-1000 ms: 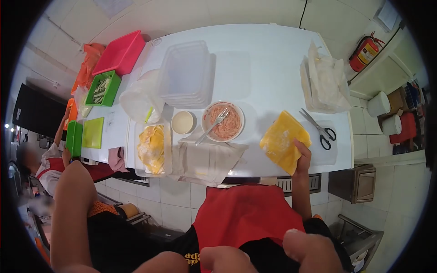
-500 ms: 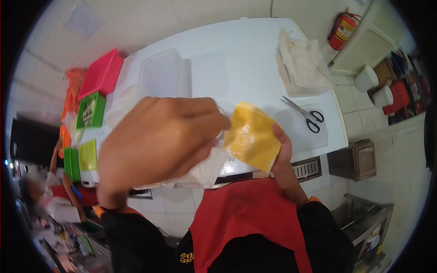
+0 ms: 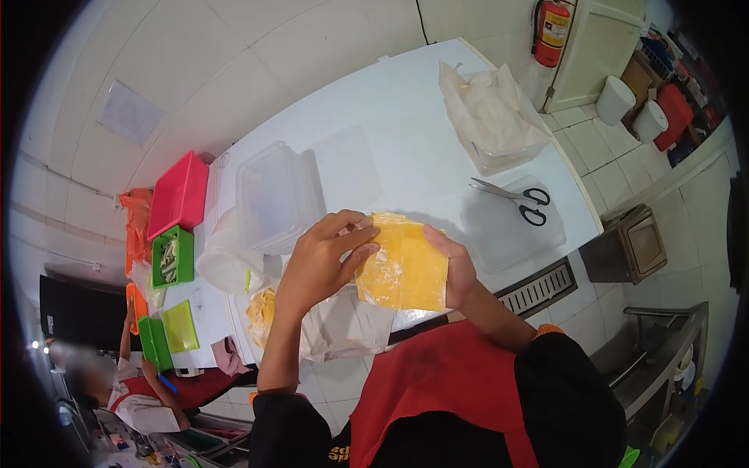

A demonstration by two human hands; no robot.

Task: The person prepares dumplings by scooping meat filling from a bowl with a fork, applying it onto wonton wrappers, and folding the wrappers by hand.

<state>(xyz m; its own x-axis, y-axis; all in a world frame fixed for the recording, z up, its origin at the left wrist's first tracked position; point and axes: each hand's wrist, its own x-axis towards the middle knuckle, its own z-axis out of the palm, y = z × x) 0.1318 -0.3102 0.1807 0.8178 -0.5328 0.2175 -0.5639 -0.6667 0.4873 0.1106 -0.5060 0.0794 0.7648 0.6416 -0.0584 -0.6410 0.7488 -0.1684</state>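
A stack of square yellow dough sheets [image 3: 402, 269], dusted with white flour, is held up over the front edge of the table. My right hand [image 3: 456, 269] grips its right side, thumb on the face. My left hand [image 3: 331, 253] pinches the upper left edge of the stack between thumb and fingers. Below and left of my hands lies beige paper [image 3: 347, 324] on the table. More yellow dough [image 3: 260, 316] shows partly behind my left forearm. The bowl of minced meat is hidden behind my hands.
Scissors [image 3: 515, 199] lie on a clear lid [image 3: 511, 238] to the right. Behind them stands a paper-lined container [image 3: 499, 129]. Stacked clear boxes [image 3: 273, 195], a pink bin [image 3: 178, 195] and a green bin [image 3: 183, 253] are at left. A co-worker [image 3: 148, 398] is at far left.
My left hand has come down from the left and taken hold of the stack's edge. The stack in my right hand has moved left, and the view has turned.
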